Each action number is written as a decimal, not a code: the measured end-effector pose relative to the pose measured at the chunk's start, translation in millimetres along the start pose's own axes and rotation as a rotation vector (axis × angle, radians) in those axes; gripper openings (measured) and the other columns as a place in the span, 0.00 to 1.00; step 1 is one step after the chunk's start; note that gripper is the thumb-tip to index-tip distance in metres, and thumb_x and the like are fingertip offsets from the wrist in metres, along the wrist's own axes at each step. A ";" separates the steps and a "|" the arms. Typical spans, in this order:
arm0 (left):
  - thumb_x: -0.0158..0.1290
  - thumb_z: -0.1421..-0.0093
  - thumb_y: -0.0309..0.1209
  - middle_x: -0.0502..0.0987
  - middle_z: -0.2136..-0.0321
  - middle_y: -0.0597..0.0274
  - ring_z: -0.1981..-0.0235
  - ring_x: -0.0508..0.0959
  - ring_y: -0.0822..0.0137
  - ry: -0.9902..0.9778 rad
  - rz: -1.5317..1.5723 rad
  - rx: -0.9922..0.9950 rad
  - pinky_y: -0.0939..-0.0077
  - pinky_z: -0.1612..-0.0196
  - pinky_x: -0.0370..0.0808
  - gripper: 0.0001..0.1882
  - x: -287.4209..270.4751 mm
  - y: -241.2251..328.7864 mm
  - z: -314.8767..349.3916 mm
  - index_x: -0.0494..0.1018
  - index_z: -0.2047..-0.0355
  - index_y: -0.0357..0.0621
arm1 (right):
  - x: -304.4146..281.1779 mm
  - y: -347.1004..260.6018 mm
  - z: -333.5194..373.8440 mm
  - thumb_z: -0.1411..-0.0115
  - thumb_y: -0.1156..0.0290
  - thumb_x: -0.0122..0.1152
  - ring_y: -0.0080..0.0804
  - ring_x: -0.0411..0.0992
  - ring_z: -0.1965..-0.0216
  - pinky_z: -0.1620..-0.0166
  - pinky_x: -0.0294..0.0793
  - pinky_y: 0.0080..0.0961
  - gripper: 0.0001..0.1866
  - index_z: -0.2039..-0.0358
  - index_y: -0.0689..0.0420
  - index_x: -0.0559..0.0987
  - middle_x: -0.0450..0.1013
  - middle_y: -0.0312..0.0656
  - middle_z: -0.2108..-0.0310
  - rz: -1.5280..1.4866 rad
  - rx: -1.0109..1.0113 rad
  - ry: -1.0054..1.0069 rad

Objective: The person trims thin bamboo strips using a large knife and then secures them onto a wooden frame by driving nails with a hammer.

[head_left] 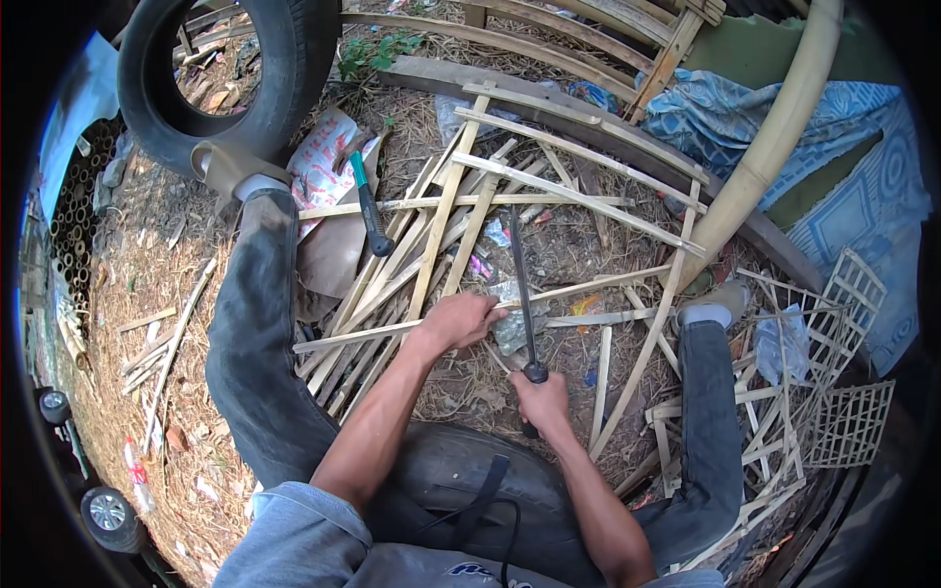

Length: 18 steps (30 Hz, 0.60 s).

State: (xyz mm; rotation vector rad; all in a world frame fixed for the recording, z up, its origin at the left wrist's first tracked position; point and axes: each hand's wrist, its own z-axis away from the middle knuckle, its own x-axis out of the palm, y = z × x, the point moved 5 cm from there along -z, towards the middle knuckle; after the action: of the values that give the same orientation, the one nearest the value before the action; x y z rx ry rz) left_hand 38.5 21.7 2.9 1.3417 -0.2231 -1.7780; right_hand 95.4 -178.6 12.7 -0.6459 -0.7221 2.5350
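Observation:
My left hand point(461, 320) is closed around a long, pale bamboo strip point(372, 334), which runs from near my left knee up toward the right. In my right hand point(544, 400) is the dark handle of a long-bladed knife point(523, 284). Its narrow blade points away from me and crosses the strip just right of my left fingers; whether it touches the strip I cannot tell. Beyond my hands, several crossed bamboo strips form a loose frame point(578, 137). More split strips point(392, 279) lie in a pile to its left.
A tool with a teal and black handle point(369, 206) lies on paper at the far left. A tyre point(289, 88) stands behind my left foot. A thick bamboo pole point(774, 147) and blue patterned cloth point(882, 235) are at right, with lattice panels point(851, 423) nearer. I sit on another tyre point(446, 461).

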 end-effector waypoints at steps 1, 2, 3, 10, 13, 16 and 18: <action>0.45 0.30 0.48 0.78 0.72 0.38 0.65 0.79 0.37 -0.004 -0.004 0.003 0.44 0.60 0.73 0.23 -2.4 1.8 0.6 0.75 0.65 0.39 | -0.5 3.8 -2.7 0.46 0.66 0.64 0.23 0.68 0.84 0.76 0.67 0.33 0.17 0.84 0.66 0.75 0.68 0.41 0.89 -0.013 -0.094 0.021; 0.45 0.30 0.48 0.78 0.72 0.38 0.65 0.79 0.37 0.001 0.015 0.002 0.44 0.60 0.73 0.23 -5.5 3.0 1.7 0.75 0.65 0.39 | -1.1 3.8 -3.5 0.46 0.66 0.64 0.22 0.68 0.84 0.76 0.67 0.33 0.17 0.84 0.66 0.74 0.68 0.41 0.89 -0.025 -0.188 0.043; 0.45 0.30 0.48 0.78 0.72 0.38 0.65 0.79 0.37 0.005 0.035 -0.003 0.44 0.60 0.73 0.23 -6.1 2.4 0.8 0.75 0.65 0.39 | -1.5 0.9 0.5 0.46 0.66 0.64 0.22 0.68 0.84 0.76 0.67 0.33 0.17 0.84 0.66 0.74 0.68 0.41 0.89 -0.029 -0.184 0.044; 0.45 0.31 0.50 0.78 0.72 0.39 0.64 0.78 0.38 -0.005 0.022 -0.032 0.45 0.59 0.72 0.24 -7.2 6.2 -1.1 0.75 0.66 0.40 | -0.7 3.1 1.6 0.46 0.66 0.65 0.28 0.71 0.84 0.75 0.68 0.36 0.18 0.85 0.66 0.76 0.69 0.44 0.89 0.041 -0.223 0.128; 0.45 0.31 0.49 0.77 0.73 0.39 0.65 0.78 0.37 0.014 0.011 -0.011 0.45 0.60 0.72 0.23 -7.5 3.4 -0.2 0.75 0.65 0.39 | 3.7 11.8 -7.2 0.47 0.66 0.64 0.31 0.74 0.83 0.74 0.70 0.37 0.15 0.83 0.66 0.79 0.73 0.47 0.88 0.116 -0.169 0.125; 0.45 0.30 0.49 0.78 0.72 0.39 0.65 0.78 0.37 0.004 0.035 -0.024 0.45 0.60 0.72 0.23 -5.8 -1.0 1.1 0.75 0.63 0.40 | -4.9 -21.7 10.0 0.47 0.69 0.62 0.28 0.72 0.84 0.75 0.69 0.35 0.14 0.85 0.65 0.77 0.71 0.42 0.89 0.036 -0.213 0.066; 0.45 0.30 0.49 0.78 0.72 0.39 0.65 0.78 0.37 -0.009 0.024 -0.038 0.45 0.59 0.72 0.23 -7.1 -0.4 1.0 0.75 0.63 0.40 | -13.4 -39.8 23.1 0.47 0.70 0.62 0.26 0.70 0.85 0.76 0.68 0.35 0.14 0.86 0.64 0.75 0.70 0.41 0.89 0.015 -0.268 0.098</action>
State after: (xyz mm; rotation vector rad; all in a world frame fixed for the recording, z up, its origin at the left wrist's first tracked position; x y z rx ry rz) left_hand 37.7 26.7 7.9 1.2994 -0.2076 -1.7601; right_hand 104.4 -163.2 57.2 -0.8602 -1.0346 2.4204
